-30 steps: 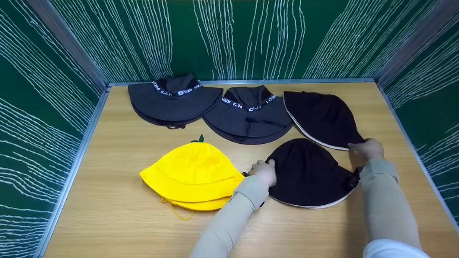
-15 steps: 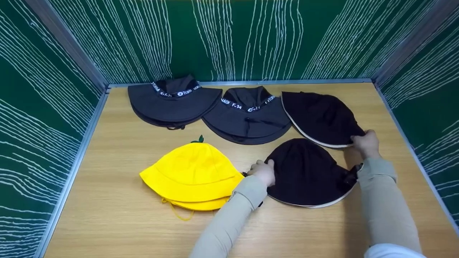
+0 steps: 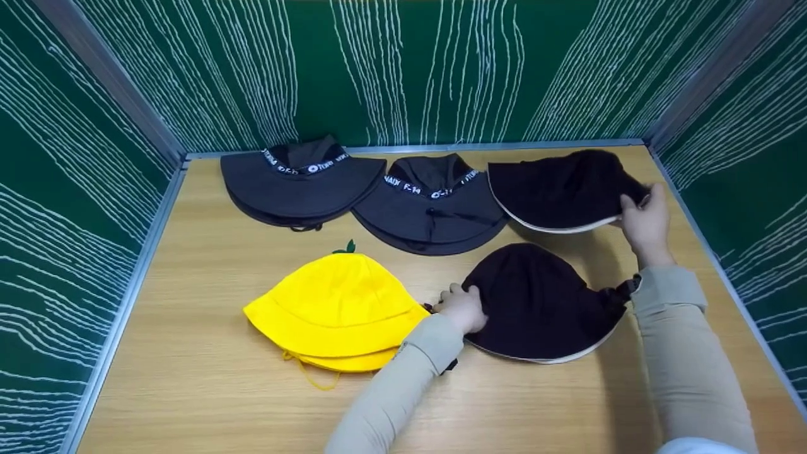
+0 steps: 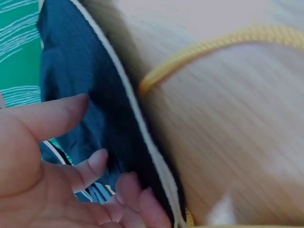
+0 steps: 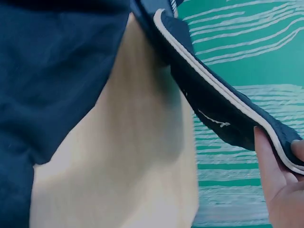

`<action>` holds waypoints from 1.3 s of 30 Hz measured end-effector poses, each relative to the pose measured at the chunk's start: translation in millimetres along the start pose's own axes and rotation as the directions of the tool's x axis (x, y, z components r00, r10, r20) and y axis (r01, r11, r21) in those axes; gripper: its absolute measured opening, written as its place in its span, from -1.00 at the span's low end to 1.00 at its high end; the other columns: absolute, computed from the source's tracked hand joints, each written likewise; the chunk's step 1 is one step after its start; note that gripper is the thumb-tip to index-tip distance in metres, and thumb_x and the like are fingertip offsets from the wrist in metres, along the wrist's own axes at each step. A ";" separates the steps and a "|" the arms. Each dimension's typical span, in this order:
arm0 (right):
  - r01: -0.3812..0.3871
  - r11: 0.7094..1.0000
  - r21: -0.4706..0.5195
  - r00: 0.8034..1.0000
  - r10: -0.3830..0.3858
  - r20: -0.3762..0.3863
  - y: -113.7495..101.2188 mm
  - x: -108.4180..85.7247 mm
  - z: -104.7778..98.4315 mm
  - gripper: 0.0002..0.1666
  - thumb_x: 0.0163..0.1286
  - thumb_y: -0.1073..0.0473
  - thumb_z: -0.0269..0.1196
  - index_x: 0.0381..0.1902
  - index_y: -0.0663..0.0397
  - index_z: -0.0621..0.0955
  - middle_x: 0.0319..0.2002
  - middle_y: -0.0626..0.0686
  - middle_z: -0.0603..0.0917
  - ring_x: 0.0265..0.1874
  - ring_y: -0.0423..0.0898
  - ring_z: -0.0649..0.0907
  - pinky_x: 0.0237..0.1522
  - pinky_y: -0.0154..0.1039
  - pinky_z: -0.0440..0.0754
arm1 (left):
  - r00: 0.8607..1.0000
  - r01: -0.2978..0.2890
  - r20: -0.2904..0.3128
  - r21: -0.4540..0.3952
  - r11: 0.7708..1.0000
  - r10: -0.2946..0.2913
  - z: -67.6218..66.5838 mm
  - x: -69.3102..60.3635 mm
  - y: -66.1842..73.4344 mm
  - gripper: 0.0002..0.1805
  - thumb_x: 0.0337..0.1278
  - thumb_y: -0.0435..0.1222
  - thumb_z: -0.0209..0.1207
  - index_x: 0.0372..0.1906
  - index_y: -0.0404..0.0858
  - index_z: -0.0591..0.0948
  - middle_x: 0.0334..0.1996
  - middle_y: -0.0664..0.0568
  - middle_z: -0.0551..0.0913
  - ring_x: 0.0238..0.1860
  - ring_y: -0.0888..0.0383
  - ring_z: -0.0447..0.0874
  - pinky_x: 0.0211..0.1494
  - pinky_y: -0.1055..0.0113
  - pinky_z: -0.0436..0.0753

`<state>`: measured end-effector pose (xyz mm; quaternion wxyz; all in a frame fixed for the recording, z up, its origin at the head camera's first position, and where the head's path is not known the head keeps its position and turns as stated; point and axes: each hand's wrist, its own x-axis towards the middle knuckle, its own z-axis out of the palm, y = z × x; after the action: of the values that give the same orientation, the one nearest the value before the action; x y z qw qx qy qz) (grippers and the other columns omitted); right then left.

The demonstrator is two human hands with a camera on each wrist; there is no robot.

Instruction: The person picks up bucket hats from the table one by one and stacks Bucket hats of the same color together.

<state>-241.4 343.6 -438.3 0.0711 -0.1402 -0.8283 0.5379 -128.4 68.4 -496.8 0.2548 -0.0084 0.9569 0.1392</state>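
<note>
At the back right, my right hand (image 3: 647, 222) pinches the right end of a black bucket hat (image 3: 555, 189) with white edging. That end is raised off the table; in the right wrist view the thumb and fingers (image 5: 270, 166) grip its brim (image 5: 223, 90). In front of it lies a second black bucket hat (image 3: 536, 309), folded flat. My left hand (image 3: 465, 309) rests against this hat's left edge, and in the left wrist view its fingers (image 4: 97, 161) are loosely spread against the dark cloth (image 4: 107, 114). Just left of that hand is a yellow bucket hat (image 3: 340, 309) with a green leaf on top.
Two dark grey hats with lettered bands, one at the back left (image 3: 302, 189) and one at the back middle (image 3: 432, 217), lie side by side. The wooden table (image 3: 189, 353) is walled by green panels (image 3: 435, 69) with white lines. A yellow cord (image 3: 315, 381) trails from the yellow hat.
My right hand has moved away from me and up, lifting the right end of the back black hat off the table. The left hand stays at the front black hat.
</note>
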 end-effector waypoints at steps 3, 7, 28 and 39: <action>0.026 1.000 0.007 0.999 -0.026 -0.031 -7.6 -1.6 1.9 -0.75 0.48 0.17 -0.09 0.07 0.01 0.23 0.17 0.30 0.29 -0.46 -0.47 0.52 -0.34 -0.49 0.63 | 0.998 -0.069 0.004 -0.054 0.996 0.069 -3.0 -2.0 -3.7 -0.44 0.17 0.03 0.14 0.24 -0.08 0.42 0.13 -0.11 0.41 0.13 -0.03 0.40 0.07 0.05 0.50; 0.066 0.997 0.033 0.996 -0.064 -0.070 -18.5 -5.2 4.9 -0.76 0.47 0.14 -0.05 0.06 -0.10 0.29 0.00 0.07 0.42 -0.41 -0.43 0.56 -0.37 -0.51 0.62 | 0.975 -0.223 -0.028 -0.124 0.967 0.222 -9.3 -3.4 -14.7 -0.54 0.21 -0.03 0.11 0.10 -0.23 0.53 0.06 -0.11 0.55 0.08 -0.05 0.49 0.08 0.15 0.50; 0.674 0.728 0.126 0.739 -0.668 -0.093 -87.7 -66.1 7.1 -0.84 0.34 0.51 0.05 -0.14 0.56 0.40 -0.41 -0.23 0.52 -0.58 -0.33 0.47 -0.51 -0.52 0.38 | 0.891 -0.421 -0.405 -0.564 0.710 0.207 -49.3 8.7 -54.4 -0.34 0.17 -0.23 0.21 0.29 -0.38 0.23 0.17 -0.32 0.32 0.21 -0.14 0.35 0.32 0.12 0.35; 0.732 0.527 0.433 0.617 -0.782 -0.090 -103.1 -96.5 3.7 -0.70 0.30 0.50 0.12 -0.18 0.71 0.28 -0.45 -0.09 0.55 -0.56 -0.25 0.44 -0.46 -0.49 0.32 | 0.926 -0.368 -0.286 -0.830 0.420 0.246 -57.3 9.0 -63.8 -0.15 0.11 -0.21 0.27 0.41 -0.33 0.08 0.29 -0.22 0.32 0.24 -0.07 0.39 0.30 0.20 0.40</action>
<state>-166.8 271.1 -342.7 0.2787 0.2838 -0.6690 0.6279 -158.5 -7.9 -470.3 0.1271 0.0304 0.7505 0.6478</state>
